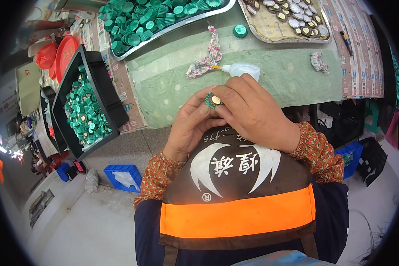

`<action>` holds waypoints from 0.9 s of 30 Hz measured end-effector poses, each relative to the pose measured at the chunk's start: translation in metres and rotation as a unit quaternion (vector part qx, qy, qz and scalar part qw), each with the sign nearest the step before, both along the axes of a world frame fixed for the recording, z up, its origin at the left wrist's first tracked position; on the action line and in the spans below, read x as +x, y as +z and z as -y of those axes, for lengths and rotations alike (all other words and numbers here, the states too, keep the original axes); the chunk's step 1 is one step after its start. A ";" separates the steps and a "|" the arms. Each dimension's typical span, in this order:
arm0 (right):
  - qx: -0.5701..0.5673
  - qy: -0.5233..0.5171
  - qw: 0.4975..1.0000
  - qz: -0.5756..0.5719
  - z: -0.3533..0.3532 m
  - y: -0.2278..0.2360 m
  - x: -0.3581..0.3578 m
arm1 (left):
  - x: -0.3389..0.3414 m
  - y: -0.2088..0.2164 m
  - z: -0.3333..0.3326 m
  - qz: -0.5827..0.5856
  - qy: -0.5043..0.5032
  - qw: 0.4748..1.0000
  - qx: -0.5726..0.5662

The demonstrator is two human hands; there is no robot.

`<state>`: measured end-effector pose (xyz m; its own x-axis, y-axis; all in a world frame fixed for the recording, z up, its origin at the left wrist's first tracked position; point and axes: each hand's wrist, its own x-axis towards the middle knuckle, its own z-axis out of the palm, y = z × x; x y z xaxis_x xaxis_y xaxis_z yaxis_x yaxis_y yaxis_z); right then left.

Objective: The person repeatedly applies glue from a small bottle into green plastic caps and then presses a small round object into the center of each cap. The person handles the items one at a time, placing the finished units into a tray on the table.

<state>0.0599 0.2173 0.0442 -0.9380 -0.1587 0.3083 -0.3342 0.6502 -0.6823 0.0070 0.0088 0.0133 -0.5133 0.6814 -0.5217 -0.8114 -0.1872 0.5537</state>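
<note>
In front of my apron, both hands meet around a small green crimped bottle cap [208,99]. A dark round piece with a cream-coloured patch [216,100] sits at its open face. My left hand [191,122] pinches the cap between thumb and fingers. From the other side, my right hand [248,108] has its thumb and fingertips closed on the cap and piece; its lower fingers are partly hidden. Just beyond my right hand lies a white squeeze bottle [244,69] with an orange tip, touching a twisted floral cloth [212,53].
A metal tray [199,18] heaped with green caps stands far left. Another tray [270,32] at far right holds dark and silvery discs. A black bin [115,99] of filled green caps tilts at left. A loose cap [240,31], crumpled cloth [319,62] and pen [346,43] lie on the table.
</note>
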 end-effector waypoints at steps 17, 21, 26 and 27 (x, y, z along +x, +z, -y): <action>-0.004 0.012 1.000 -0.003 -0.003 -0.004 0.003 | 0.002 0.003 -0.005 -0.017 -0.016 1.000 -0.020; 0.006 0.003 1.000 -0.002 -0.005 -0.004 0.006 | 0.001 0.003 -0.006 -0.022 -0.017 1.000 -0.011; 0.002 0.001 1.000 -0.010 -0.005 -0.006 0.006 | 0.002 0.004 -0.007 -0.014 -0.013 1.000 -0.013; 0.003 0.001 1.000 -0.010 -0.005 -0.007 0.006 | 0.003 0.004 -0.007 -0.012 -0.011 1.000 -0.014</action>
<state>0.0664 0.2219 0.0377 -0.9312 -0.1624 0.3263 -0.3493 0.6533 -0.6717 0.0099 0.0157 0.0169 -0.5113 0.6779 -0.5283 -0.8016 -0.1545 0.5775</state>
